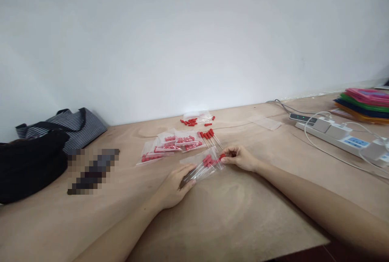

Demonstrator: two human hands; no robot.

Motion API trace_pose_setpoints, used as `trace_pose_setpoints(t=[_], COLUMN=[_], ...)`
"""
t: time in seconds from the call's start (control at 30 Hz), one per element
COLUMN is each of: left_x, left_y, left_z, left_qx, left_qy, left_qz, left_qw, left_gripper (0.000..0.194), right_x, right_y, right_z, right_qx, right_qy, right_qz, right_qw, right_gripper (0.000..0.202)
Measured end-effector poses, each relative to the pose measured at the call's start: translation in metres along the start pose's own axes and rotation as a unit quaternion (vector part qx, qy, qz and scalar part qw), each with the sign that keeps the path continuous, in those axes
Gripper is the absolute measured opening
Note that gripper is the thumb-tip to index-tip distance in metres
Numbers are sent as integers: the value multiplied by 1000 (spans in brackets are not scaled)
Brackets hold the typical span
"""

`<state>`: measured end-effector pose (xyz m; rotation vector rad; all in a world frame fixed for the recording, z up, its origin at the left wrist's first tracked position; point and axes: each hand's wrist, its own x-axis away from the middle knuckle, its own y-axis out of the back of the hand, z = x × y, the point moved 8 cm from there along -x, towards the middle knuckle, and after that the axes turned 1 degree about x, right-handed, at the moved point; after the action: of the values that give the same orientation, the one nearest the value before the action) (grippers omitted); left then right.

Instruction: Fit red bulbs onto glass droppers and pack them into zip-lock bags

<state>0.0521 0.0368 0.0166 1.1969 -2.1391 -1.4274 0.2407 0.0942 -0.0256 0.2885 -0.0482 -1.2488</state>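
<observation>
My left hand (pixel 179 185) grips the near end of a clear plastic bag (pixel 197 171), its thumb and fingers on either side. Inside the bag lie several droppers with red bulbs (pixel 209 160) and thin clear stems. At the bag's far right end, my right hand (pixel 238 158) pinches a dropper by its red bulb (pixel 223 157); the stem points toward the bag, but how far in it reaches is unclear. Just beyond, several loose droppers (pixel 209 134) lie side by side. Left of them are several clear bags (pixel 172 143) with red-bulbed contents.
Loose red bulbs (pixel 191 121) lie by a clear bag near the wall. Flat clear bags (pixel 266 123) rest farther right. A power strip (pixel 337 134) with cables and a stack of coloured sheets (pixel 364 104) stand right; a striped bag (pixel 88 128) and black cloth (pixel 33 168) lie left.
</observation>
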Motion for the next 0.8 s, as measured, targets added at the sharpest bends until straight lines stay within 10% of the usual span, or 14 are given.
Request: trace_pose_setpoints(t=[0.5, 0.8], left_x=[0, 0], left_y=[0, -1], left_z=[1, 3], left_qx=[8, -11], left_qy=[5, 4], left_qz=[0, 1], left_qw=[1000, 1000], left_gripper=[37, 38], right_x=[-4, -7], right_y=[-25, -30], right_z=[7, 3], right_qx=[-26, -9], right_qy=[-22, -29], right_qz=[114, 71], right_qw=[993, 997], right_gripper=[31, 21])
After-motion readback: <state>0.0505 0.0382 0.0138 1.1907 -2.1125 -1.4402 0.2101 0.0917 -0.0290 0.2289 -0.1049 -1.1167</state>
